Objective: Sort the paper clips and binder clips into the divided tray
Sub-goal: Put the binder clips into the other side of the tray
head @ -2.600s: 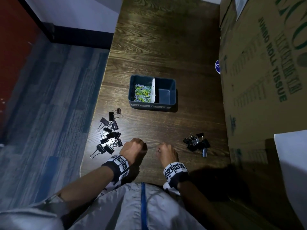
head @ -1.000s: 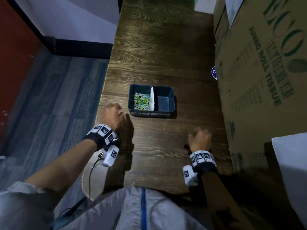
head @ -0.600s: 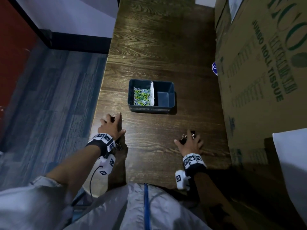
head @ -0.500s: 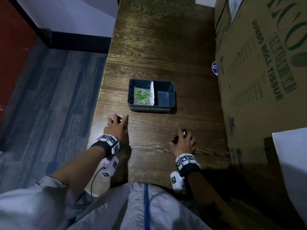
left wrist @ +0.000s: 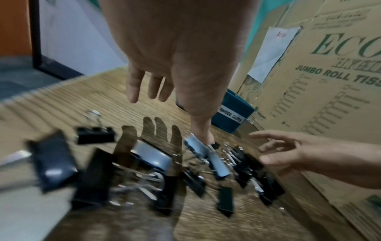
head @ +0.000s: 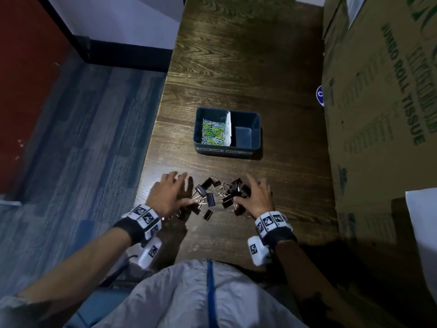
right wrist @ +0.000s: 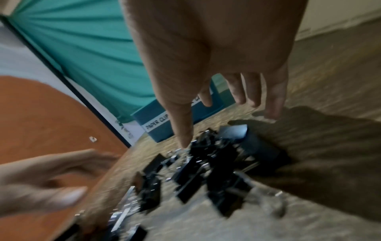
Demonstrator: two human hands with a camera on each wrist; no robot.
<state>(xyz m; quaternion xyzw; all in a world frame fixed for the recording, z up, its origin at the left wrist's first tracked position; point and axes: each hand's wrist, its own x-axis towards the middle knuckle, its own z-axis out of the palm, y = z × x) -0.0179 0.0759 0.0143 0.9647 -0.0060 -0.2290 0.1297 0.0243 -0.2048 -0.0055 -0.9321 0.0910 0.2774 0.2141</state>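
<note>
A dark blue divided tray (head: 256, 129) sits mid-table. Its left compartment holds coloured paper clips (head: 212, 134); its right compartment shows only bare floor. Several black binder clips (head: 214, 197) lie heaped on the wood between my hands, nearer to me than the tray. My left hand (head: 171, 192) lies flat against the heap's left side with fingers straight; its thumb (left wrist: 201, 130) touches one clip. My right hand (head: 256, 197) presses on the heap's right side, fingers spread and straight. In the wrist views the binder clips (left wrist: 144, 163) (right wrist: 206, 163) are blurred.
A tall cardboard box (head: 378, 114) printed "Jumbo Roll Tissue" walls off the table's right side. The table's left edge (head: 151, 162) drops to blue carpet. Bare wood lies between the heap and the tray, and beyond the tray.
Two separate groups of binder clips lay at the table's left and right. Both hands reached out to them and swept them inward, and they now form one heap in the middle.
</note>
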